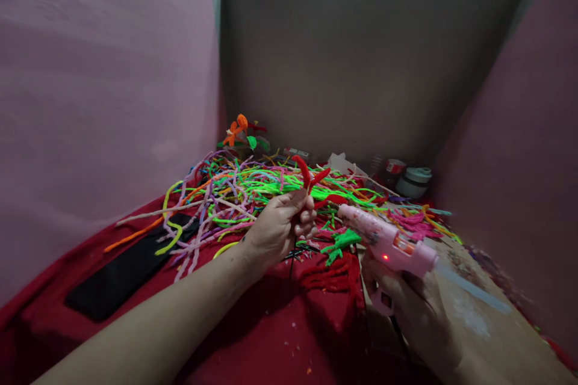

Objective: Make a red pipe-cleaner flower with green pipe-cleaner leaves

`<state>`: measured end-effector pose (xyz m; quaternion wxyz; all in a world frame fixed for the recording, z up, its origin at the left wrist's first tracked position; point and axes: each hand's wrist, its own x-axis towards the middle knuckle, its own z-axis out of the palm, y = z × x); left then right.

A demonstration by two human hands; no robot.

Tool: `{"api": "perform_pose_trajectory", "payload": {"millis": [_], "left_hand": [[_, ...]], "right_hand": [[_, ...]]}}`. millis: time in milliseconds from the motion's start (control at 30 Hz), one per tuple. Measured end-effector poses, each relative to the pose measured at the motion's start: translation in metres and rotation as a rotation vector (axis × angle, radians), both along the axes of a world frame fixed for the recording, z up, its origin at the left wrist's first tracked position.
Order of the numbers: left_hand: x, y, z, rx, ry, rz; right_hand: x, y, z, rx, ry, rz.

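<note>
My left hand point(286, 219) is closed around a red pipe-cleaner flower point(307, 175), its fuzzy petals sticking out above my fingers and to the right. A thin dark stem hangs below the fist. A pink hot glue gun point(383, 237) with a lit red light is gripped in my right hand point(413, 307). Its nozzle points left, close to the lowest red petal; whether they touch I cannot tell. Below the two hands lie green pipe-cleaner pieces point(341, 245) and red pipe-cleaner pieces point(336, 277) on the red cloth point(262, 337).
A big heap of coloured pipe cleaners point(244, 186) spreads across the back. Orange pipe-cleaner flowers point(235, 129) stand behind it. A black flat object point(117, 277) lies at left. At right are a board point(469, 313), a clear glue stick point(478, 292) and a lidded tub point(414, 182).
</note>
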<state>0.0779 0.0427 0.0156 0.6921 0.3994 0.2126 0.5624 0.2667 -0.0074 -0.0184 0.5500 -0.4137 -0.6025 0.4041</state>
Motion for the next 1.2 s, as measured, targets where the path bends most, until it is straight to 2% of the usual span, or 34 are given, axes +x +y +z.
{"api": "perform_pose_trajectory", "payload": {"millis": [200,433,700,967,1200], "left_hand": [[0.0001,0.0006,0.0003,-0.003,-0.007,0.007],[0.0002,0.0007,-0.0027,0.028,-0.005,0.004],[0.0003,0.0013,-0.0034,0.043,0.014,0.008],[0.0002,0.0022,-0.0042,0.043,0.02,0.01],[0.0003,0.001,-0.0012,0.028,-0.026,0.0]], "right_hand": [[0.002,0.0008,-0.0062,0.002,0.005,0.011],[0.0,-0.0018,-0.0019,-0.015,0.035,0.012],[0.0017,-0.0007,-0.0076,-0.015,0.005,-0.004],[-0.0003,-0.0006,-0.003,-0.009,-0.01,-0.005],[0.0026,-0.0003,-0.0084,-0.014,-0.02,-0.006]]}}
